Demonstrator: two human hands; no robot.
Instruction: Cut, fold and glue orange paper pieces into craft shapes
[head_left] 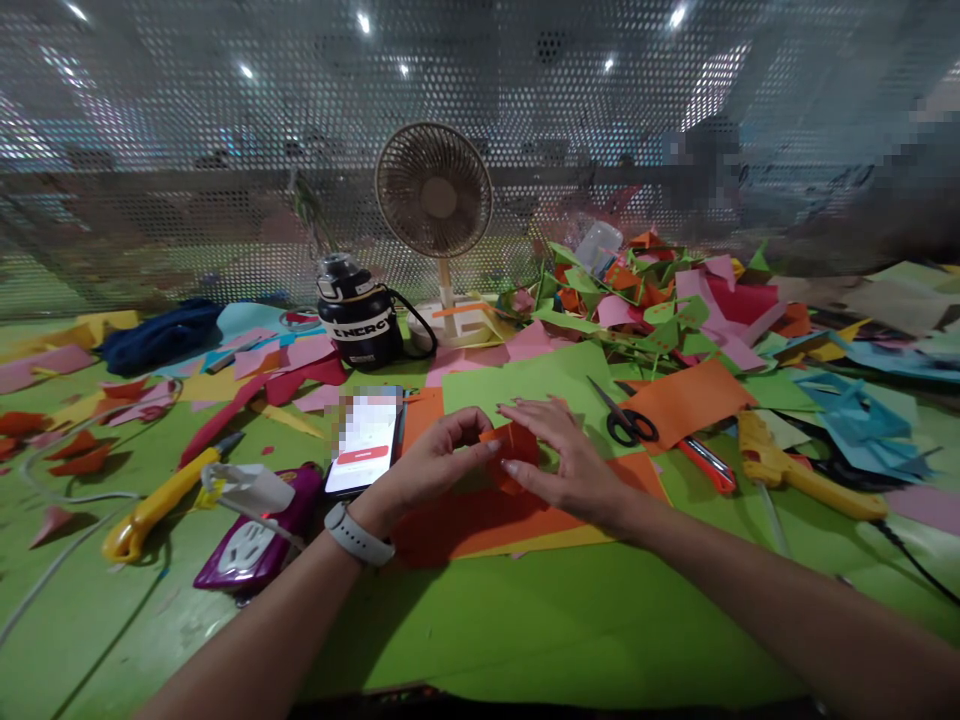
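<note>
A small folded piece of orange paper is held in front of me, over a flat stack of orange sheets. My left hand pinches its left side between thumb and fingers. On the other side my right hand curves around the piece, thumb at its lower edge and fingers stretched over the top. The hands partly cover the piece, so its full shape is hidden. Green sheets lie just behind. Right of my right hand are black-handled scissors and a red utility knife.
A phone lies beside my left wrist, near a purple power strip and a yellow-handled tool. A yellow glue gun with a cord lies at right. Behind stand a black bottle, a fan and heaped paper scraps.
</note>
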